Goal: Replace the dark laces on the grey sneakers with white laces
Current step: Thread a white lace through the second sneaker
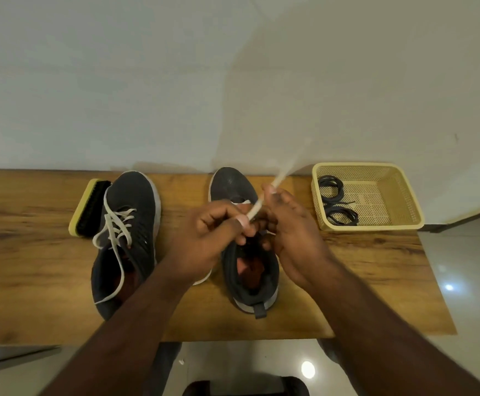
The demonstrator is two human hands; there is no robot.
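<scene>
Over the middle of the wooden table [361, 281], both hands work on the right sneaker [250, 270]. The left hand [213, 232] pinches the white lace [257, 207] low down, and the right hand [290, 224] holds the same lace a bit higher, so it runs up and away in a blur. I think the lace is being pulled through a hole in this shoe. The left sneaker [130, 224] already has its white lace, loose and untied. The dark laces [334, 201] lie coiled in the yellow basket [404, 195]. Next, the lace end likely needs poking into the next hole across, which the hands hide.
</scene>
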